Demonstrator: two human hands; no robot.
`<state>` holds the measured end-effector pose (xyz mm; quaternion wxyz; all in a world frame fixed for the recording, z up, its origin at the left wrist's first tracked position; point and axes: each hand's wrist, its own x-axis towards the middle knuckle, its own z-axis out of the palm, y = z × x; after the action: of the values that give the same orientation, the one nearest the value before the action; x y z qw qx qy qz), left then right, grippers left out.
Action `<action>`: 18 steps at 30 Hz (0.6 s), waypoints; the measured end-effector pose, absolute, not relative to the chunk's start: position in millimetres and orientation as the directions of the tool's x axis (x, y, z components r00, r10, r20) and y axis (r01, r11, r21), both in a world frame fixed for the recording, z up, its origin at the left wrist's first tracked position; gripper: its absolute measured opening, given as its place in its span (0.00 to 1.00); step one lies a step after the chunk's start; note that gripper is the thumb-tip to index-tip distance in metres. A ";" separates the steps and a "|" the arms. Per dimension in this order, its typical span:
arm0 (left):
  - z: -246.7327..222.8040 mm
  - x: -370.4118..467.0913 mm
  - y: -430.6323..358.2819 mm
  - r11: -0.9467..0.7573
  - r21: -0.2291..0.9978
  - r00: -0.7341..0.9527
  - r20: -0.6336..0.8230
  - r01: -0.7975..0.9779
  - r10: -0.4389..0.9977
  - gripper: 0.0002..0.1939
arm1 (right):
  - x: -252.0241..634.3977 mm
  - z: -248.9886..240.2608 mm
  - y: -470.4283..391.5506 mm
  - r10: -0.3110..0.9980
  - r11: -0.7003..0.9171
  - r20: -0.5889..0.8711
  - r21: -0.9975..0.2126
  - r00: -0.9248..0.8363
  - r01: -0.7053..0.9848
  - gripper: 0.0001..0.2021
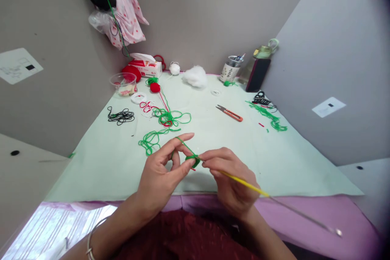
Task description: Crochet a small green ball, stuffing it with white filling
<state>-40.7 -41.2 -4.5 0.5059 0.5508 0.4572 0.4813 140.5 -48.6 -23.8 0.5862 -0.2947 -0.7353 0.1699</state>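
Observation:
Between finger and thumb, my left hand [163, 170] pinches a small green crochet piece [193, 161], with a bit of red at its lower edge. A strand of green yarn [183, 143] runs from the raised left index finger down to that piece. My right hand [231, 178] is closed around a crochet hook [243, 183] with a yellow grip and a long metal shaft pointing down to the right. The hook's working tip meets the green piece and is mostly hidden by my fingers. Loose green yarn [149, 140] lies just beyond my left hand.
Orange thread snips [229, 113] lie mid-table. Black yarn [120, 116] and a red ball [155, 87] are at left; green strands [271, 118] at right. Along the back stand a tissue box [146, 67], white stuffing [195, 76], a pen holder [230, 69] and a phone [258, 74].

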 end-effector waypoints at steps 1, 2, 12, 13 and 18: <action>-5.2 -40.2 -40.1 -0.033 0.999 0.135 0.036 -0.025 0.990 0.20 | 140.5 -27.3 -49.3 0.611 0.780 0.776 -0.558 -0.153 0.284 0.17; -6.0 -39.5 -39.2 0.008 0.997 0.156 0.004 -0.075 0.988 0.23 | 140.3 -30.8 -50.1 0.588 0.787 0.791 -0.510 -0.169 0.347 0.19; 1.6 -38.4 -34.4 0.420 0.785 0.381 -0.254 -0.456 0.889 0.27 | 129.9 -26.1 -52.8 0.660 0.703 0.748 -0.647 0.067 0.295 0.14; 2.3 -39.4 -33.6 0.380 0.803 0.345 -0.233 -0.459 0.909 0.26 | 128.6 -23.4 -51.0 0.721 0.663 0.682 -0.730 0.123 0.165 0.13; -3.9 -38.0 -36.2 0.212 0.896 0.317 -0.086 -0.389 0.945 0.23 | 123.3 -20.8 -42.7 0.876 0.481 0.475 -0.860 0.079 -0.170 0.09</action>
<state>-38.0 -36.2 -3.9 0.7007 0.4094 0.3392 0.4758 123.3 -42.7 -20.8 0.6609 -0.3203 -0.5512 0.3960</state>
